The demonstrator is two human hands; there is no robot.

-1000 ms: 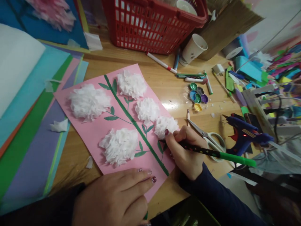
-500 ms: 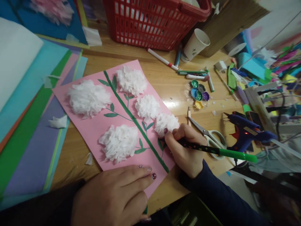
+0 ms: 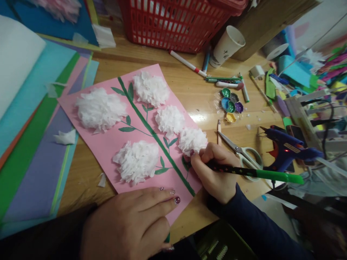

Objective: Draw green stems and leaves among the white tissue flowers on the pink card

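A pink sheet of paper (image 3: 100,148) lies slanted on the table. White ruffled paper flowers (image 3: 138,161) stand out from it around a thick green stem (image 3: 162,146) with thin side stems and leaves. My left hand (image 3: 132,220) rests flat on the sheet's lower corner, fingers stretched out. A bit of green (image 3: 167,238) shows by its lower fingers; I cannot tell what it is. In my right hand (image 3: 217,171) is a dark patterned felt-tip pen (image 3: 271,175) with a green end. Its tip, hidden by the fingers, is near a leaf (image 3: 185,163) below the rightmost flower.
Scissors (image 3: 245,159) and a blue glue gun (image 3: 290,146) with a lit red light lie to the right. Beyond the sheet are paint pots (image 3: 230,104), several pens (image 3: 222,79), a paper cup (image 3: 227,45) and a red basket (image 3: 165,27). Coloured sheets (image 3: 40,180) are stacked at left.
The view has shifted slightly. My right hand stays by the same leaf with the felt-tip pen, and my left hand keeps its place on the sheet.
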